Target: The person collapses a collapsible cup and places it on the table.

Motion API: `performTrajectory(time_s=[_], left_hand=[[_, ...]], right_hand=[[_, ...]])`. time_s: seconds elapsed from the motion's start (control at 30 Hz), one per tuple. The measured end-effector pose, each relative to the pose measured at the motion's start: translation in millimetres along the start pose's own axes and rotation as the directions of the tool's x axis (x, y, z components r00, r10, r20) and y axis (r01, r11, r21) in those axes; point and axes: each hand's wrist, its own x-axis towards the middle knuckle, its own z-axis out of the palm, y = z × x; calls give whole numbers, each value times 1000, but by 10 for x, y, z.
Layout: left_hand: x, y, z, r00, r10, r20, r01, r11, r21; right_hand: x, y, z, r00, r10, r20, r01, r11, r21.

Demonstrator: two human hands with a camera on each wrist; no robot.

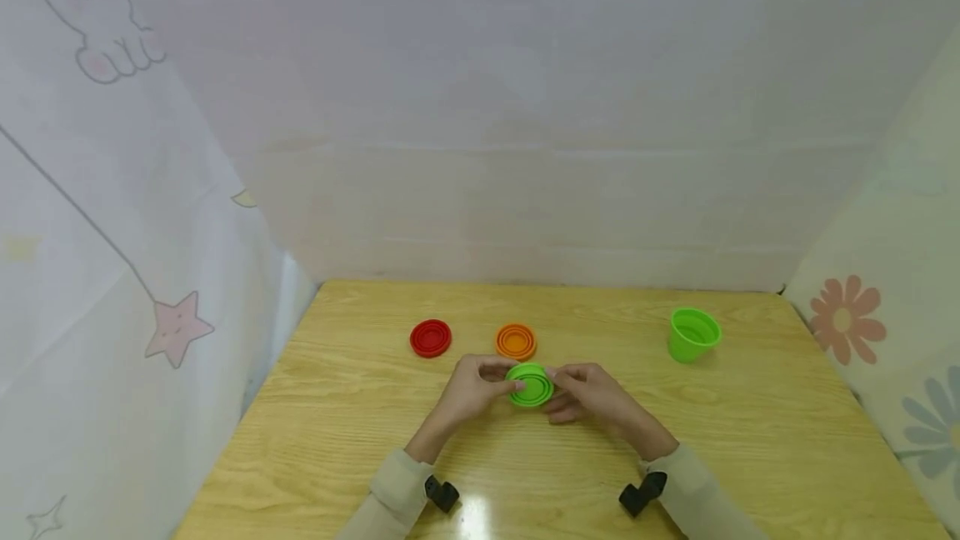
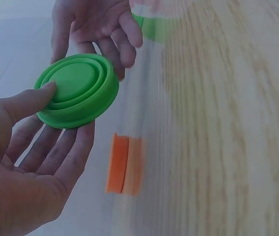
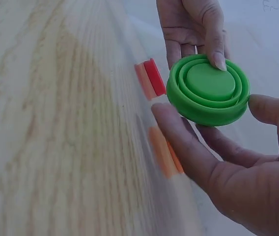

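Both hands meet at a green collapsible cup (image 1: 531, 388), folded flat into rings and held above the table. My left hand (image 1: 471, 394) pinches it, the thumb pressed on its flat centre and the fingers underneath, as the left wrist view shows. From the other side, my right hand (image 1: 600, 397) holds its edge; in the right wrist view the thumb (image 3: 265, 108) touches the rim and a fingertip meets the underside. Just beyond the hands lies a flat orange collapsible cup (image 1: 516, 342). A flat red collapsible cup (image 1: 431, 338) lies left of it.
An expanded green cup (image 1: 692, 335) stands upright at the back right of the wooden table (image 1: 337, 440). A pale cloth wall (image 1: 555, 190) rises behind the table's back edge, with printed cloth at both sides.
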Motion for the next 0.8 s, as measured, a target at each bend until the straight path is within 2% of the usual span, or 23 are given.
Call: performTrajectory(time_s=[0.2, 0.3, 0.43, 0.63, 0.73, 0.8], left_hand=[[-6, 32, 22, 999, 49, -2, -49, 998, 42], [-4, 30, 37, 996, 83, 9, -84, 995, 62], [2, 14, 56, 994, 106, 27, -108, 991, 79], [17, -1, 70, 994, 102, 35, -105, 990, 91], [30, -13, 72, 995, 90, 39, -92, 993, 70], [32, -18, 73, 997, 61, 54, -62, 998, 33]], right_hand=[[10, 21, -41, 993, 42, 107, -53, 993, 102], [19, 36, -44, 990, 46, 133, -62, 991, 116], [22, 54, -38, 991, 41, 124, -54, 993, 108], [18, 69, -36, 995, 30, 91, -39, 994, 103], [8, 62, -37, 998, 8, 58, -14, 995, 99], [-1, 60, -37, 1000, -8, 26, 6, 995, 96]])
